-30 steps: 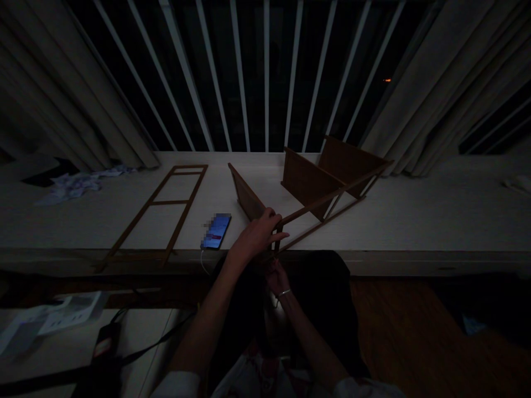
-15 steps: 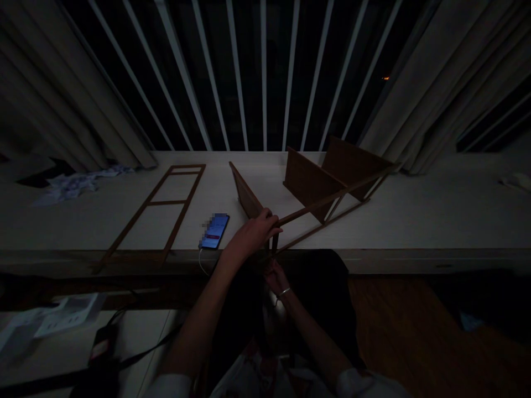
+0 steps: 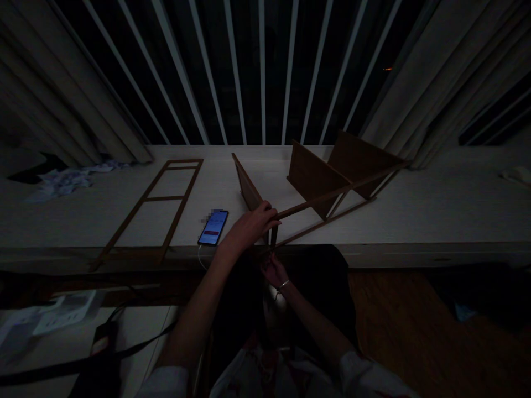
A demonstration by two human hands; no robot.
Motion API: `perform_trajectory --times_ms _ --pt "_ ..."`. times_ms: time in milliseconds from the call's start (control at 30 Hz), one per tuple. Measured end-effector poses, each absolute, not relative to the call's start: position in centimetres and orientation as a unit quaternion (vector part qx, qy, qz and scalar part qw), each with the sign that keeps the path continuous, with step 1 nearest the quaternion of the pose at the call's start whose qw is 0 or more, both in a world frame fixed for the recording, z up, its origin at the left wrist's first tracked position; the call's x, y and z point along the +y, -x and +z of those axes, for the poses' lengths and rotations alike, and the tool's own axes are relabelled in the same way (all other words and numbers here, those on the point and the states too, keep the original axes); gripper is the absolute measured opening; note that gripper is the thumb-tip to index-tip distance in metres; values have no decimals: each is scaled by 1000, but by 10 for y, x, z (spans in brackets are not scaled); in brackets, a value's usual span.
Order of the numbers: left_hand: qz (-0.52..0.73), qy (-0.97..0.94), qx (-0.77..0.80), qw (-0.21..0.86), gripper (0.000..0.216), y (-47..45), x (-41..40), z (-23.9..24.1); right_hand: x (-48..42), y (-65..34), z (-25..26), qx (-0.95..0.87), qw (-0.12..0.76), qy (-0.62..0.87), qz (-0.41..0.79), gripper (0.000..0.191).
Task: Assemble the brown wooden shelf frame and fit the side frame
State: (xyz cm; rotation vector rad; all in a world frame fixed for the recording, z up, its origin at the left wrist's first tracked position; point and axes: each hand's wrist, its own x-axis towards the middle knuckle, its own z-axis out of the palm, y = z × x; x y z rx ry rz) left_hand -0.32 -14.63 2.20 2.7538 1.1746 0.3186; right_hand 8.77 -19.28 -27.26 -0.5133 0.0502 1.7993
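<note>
A brown wooden shelf frame (image 3: pixel 313 204) with several panels lies tilted on the pale window ledge, its near end over my knees. My left hand (image 3: pixel 254 222) is closed round that near end, by the corner of the nearest panel (image 3: pixel 248 185). Lower down, my right hand (image 3: pixel 274 271) is at the underside of the same end, fingers bent up against the wood. Dim light hides whether anything small sits in its fingertips. A bracelet circles the right wrist.
A lit phone (image 3: pixel 213 226) on a cable lies left of my left hand. Farther left, a ladder-like wooden frame (image 3: pixel 150 198) overhangs the ledge (image 3: pixel 435 215). Crumpled paper (image 3: pixel 62 182) lies beside the curtain. A strap and a dark pouch (image 3: pixel 99 354) rest on a pale surface at lower left.
The shelf's far end appears slightly farther right and higher. My right hand has turned a little under the near end, while the left keeps its grip. The camera view has shifted slightly.
</note>
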Motion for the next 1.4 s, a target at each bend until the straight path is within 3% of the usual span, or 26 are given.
perform_trajectory --times_ms 200,500,933,1400 --pt "124 -910 385 85 26 6 -138 18 -190 -88 -268 -7 528 223 819 18" --pt "131 -911 381 85 27 4 -138 17 -184 -101 -262 -92 522 203 823 8" --pt "129 -909 389 74 29 5 -138 16 -163 -137 -254 -340 505 419 674 17" --pt "128 -911 387 58 34 5 -141 17 -184 -88 -262 -320 609 515 511 32"
